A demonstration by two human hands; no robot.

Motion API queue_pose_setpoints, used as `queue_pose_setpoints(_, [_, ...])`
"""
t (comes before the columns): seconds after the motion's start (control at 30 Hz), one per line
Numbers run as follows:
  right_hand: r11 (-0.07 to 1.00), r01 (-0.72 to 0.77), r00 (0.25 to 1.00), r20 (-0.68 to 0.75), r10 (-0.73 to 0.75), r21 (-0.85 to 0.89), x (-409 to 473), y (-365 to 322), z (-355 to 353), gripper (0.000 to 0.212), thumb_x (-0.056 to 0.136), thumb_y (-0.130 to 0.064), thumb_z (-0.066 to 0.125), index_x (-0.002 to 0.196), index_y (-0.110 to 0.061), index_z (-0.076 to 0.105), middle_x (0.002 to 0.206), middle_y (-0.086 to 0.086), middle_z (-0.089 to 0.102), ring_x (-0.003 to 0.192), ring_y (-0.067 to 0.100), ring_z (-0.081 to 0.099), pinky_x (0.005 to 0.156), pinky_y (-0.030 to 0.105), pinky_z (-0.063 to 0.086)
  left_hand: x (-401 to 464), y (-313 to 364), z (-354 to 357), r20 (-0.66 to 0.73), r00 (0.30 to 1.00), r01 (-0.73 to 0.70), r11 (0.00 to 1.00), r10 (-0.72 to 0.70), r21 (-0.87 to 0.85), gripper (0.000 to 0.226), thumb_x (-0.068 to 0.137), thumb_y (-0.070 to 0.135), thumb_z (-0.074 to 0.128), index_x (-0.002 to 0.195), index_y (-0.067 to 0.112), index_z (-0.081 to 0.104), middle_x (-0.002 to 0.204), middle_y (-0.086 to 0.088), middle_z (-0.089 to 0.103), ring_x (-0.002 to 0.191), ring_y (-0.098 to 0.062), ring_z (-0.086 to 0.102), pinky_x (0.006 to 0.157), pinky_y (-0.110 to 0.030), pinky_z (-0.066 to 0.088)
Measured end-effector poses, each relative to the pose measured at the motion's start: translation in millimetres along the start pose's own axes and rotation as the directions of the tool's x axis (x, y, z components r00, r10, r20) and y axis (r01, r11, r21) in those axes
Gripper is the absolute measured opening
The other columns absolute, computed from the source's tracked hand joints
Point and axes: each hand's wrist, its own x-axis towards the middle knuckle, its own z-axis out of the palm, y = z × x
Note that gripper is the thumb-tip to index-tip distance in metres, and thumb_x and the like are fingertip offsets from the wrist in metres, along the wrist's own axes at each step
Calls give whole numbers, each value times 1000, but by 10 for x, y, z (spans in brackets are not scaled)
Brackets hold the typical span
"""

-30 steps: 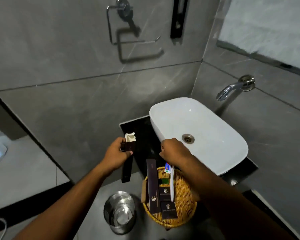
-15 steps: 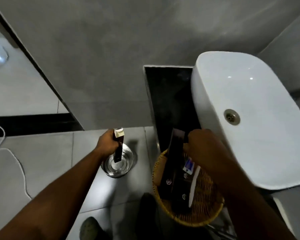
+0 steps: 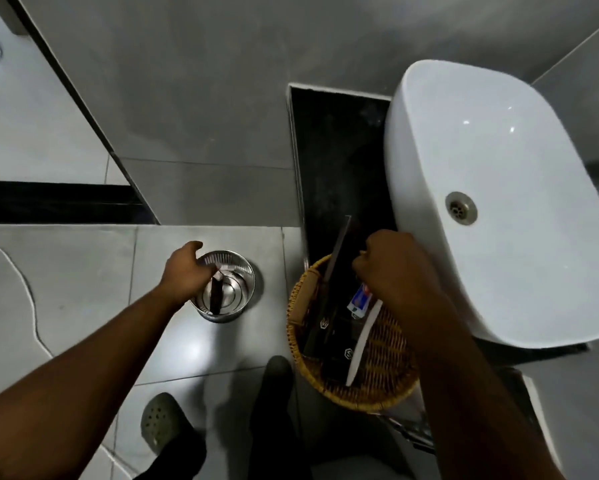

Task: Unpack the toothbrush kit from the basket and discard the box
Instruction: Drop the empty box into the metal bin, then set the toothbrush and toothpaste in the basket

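Head view, the only one you have: your left hand (image 3: 187,275) has come down from counter height a second ago to the mouth of the steel bin (image 3: 227,286) on the floor tiles, left of the counter. The dark toothbrush box (image 3: 216,294) now stands inside the bin, upright and slightly tilted, its pale opened flap at the top near your fingertips. Half a second ago you still held it above the rim. Your fingers look loosened around the top end, but whether they still pinch the flap or have let go cannot be told from here. Taken as a judgement, the discard step is at its end: the box is inside the bin walls and only the release may remain.

To the right, your right hand (image 3: 393,268) is closed over the far edge of the wicker basket (image 3: 388,396), which sits on the dark counter beside the white sink (image 3: 498,188). It grips the toothpaste tube (image 3: 359,301) and the white toothbrush (image 3: 363,337), which hangs down across the basket toward you. Several other dark boxes (image 3: 329,317) remain in the basket, one long one leaning out over the far rim. So the kit is out of its box and in your hand, low over the basket rather than carried away from it.
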Motion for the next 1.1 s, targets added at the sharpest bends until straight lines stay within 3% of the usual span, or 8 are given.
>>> queue_pose_setpoints(0.17, [992,-46,993,-98,58,117,-231,-1,-375,26,76,-21,65,56,-16,48,55,1,52,49,13,51,43,21,29,-916,832,-312,-277,924,-339,899,263,-277,13,84,32,65,96,31,70,101,0,72,88,-17,69,79,-29,56])
queue_pose_setpoints(0.23, [986,-80,991,-96,94,144,-369,-2,-551,19,75,-22,62,61,-13,53,60,2,53,52,15,52,45,22,33,-1423,1192,-320,-178,872,-489,827,455,-279,10,82,40,63,79,48,66,83,20,68,78,0,64,67,-13,50])
queue_pose_setpoints(0.33, [989,-55,992,-108,69,135,-565,-18,-738,19,74,-23,61,60,-12,52,57,2,49,54,23,53,48,26,34,-1961,1638,-184,200,802,-512,821,562,-253,11,81,36,69,81,47,70,77,22,70,77,3,66,71,-19,54])
queue_pose_setpoints(0.47, [990,-39,987,-148,59,134,-744,28,-772,22,74,-23,61,61,-13,46,68,13,60,71,37,62,57,28,36,-2199,1971,6,447,722,-455,849,528,-267,15,76,21,78,68,11,69,65,0,62,65,-14,58,69,-32,49])
queue_pose_setpoints(0.67, [943,-130,985,-69,158,308,-807,222,-701,28,89,-37,54,79,-11,58,87,14,67,70,24,54,62,28,37,-2179,1859,316,482,790,-315,925,379,-211,17,79,15,75,71,2,70,57,-4,65,53,-13,59,60,-28,52])
queue_pose_setpoints(0.8, [922,-184,981,125,150,341,-785,378,-781,17,90,-21,49,96,-7,55,98,13,60,82,23,53,62,29,40,-2075,1597,532,462,857,-208,973,229,-97,20,82,13,72,84,-7,69,51,-4,63,42,-13,56,56,-31,53])
queue_pose_setpoints(0.93, [951,-134,980,182,84,280,-779,448,-799,22,91,-5,52,112,-3,56,116,17,61,104,30,59,79,33,48,-2029,1544,696,475,859,-199,979,192,-37,14,83,11,70,71,6,71,53,-5,66,36,-14,57,53,-32,56])
queue_pose_setpoints(1.1, [938,-131,976,210,64,320,-739,483,-782,29,80,14,56,103,-3,57,82,14,61,72,30,63,73,45,58,-2044,1570,824,463,864,-219,976,198,-9,8,85,9,68,78,11,69,76,-16,75,41,-18,62,55,-38,61])
